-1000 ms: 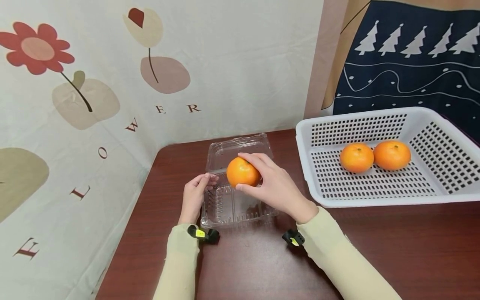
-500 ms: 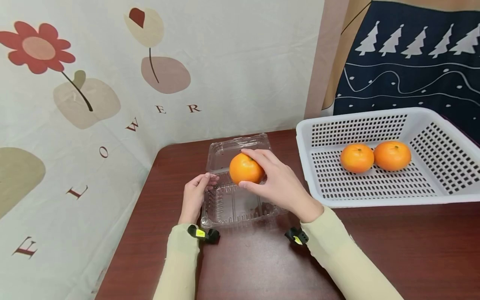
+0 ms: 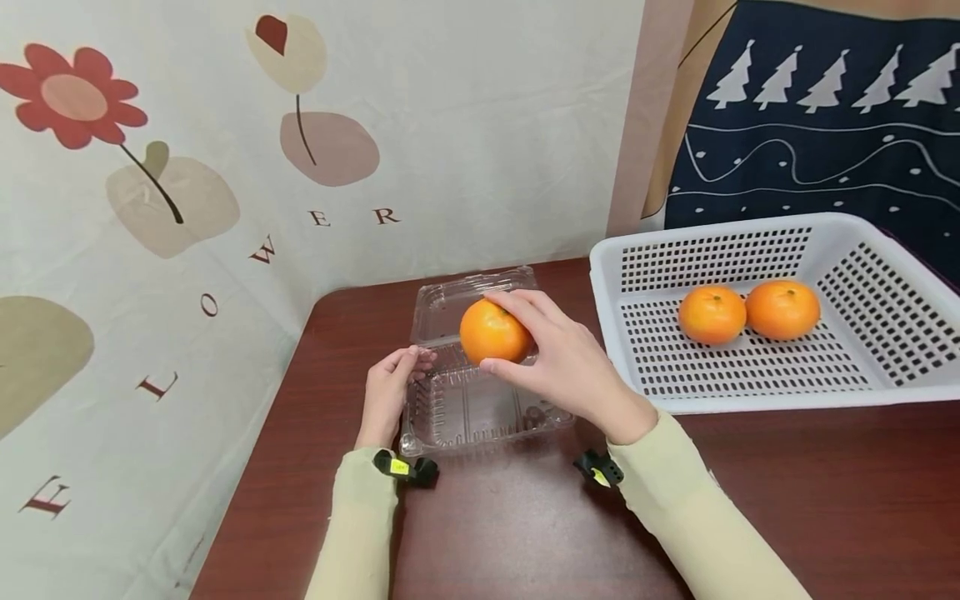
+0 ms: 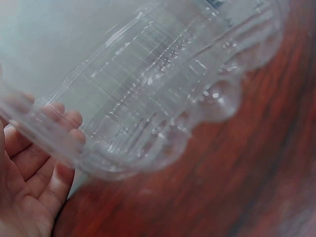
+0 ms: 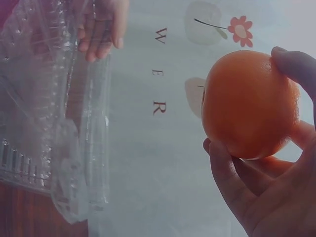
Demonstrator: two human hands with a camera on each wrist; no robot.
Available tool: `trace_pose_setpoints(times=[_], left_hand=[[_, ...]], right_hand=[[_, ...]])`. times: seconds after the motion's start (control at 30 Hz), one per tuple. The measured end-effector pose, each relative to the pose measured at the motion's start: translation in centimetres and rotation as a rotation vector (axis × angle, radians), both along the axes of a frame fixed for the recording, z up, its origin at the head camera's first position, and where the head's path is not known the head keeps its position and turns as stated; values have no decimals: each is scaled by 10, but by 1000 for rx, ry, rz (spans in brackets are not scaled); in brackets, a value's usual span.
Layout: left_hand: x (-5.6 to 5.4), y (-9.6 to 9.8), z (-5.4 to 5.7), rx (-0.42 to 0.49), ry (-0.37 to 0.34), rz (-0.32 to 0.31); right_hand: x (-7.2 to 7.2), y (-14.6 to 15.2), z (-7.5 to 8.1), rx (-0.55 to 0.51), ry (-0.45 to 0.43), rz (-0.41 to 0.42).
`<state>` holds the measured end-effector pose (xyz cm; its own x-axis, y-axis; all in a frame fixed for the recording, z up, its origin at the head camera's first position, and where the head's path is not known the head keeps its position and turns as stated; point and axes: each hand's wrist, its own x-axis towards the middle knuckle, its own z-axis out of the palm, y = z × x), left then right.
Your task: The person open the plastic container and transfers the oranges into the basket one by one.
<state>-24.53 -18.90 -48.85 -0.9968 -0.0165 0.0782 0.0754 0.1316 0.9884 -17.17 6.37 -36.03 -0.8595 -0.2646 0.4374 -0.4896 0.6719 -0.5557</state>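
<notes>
An orange (image 3: 491,332) is held in my right hand (image 3: 572,360), thumb on its near side and fingers over the top. It hangs above an open clear plastic clamshell container (image 3: 450,417), whose lid (image 3: 437,310) lies back toward the wall. My left hand (image 3: 386,393) pinches the container's left edge around the hinge. Seen from the left wrist, the fingertips (image 4: 71,121) show through the clear plastic. In the right wrist view the orange (image 5: 252,106) sits between thumb and spread fingers, away from the container (image 5: 34,98).
To the right stands a white perforated basket (image 3: 765,404) with two more oranges (image 3: 712,314) lying side by side in it. A fabric-covered wall (image 3: 480,150) with printed flowers rises behind the dark red wooden table (image 3: 487,533).
My right hand has drifted slightly right and up with the orange still in its grip. The left hand stays at the container's edge.
</notes>
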Motion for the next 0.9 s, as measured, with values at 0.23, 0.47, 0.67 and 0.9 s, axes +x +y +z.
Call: trace_pose_setpoints(times=[0.23,0.47,0.67,0.9], left_hand=[[0,0,-1,2,-5,9],[0,0,-1,12,-4,-2],[0,0,0,11,-13,3],[0,0,0,9,-12,5]], right_hand=[[3,3,5,-27,10,12],[4,7,11,-47,29,11],[6,10,15,-59,20,5],[8,14,20,-66,34,-5]])
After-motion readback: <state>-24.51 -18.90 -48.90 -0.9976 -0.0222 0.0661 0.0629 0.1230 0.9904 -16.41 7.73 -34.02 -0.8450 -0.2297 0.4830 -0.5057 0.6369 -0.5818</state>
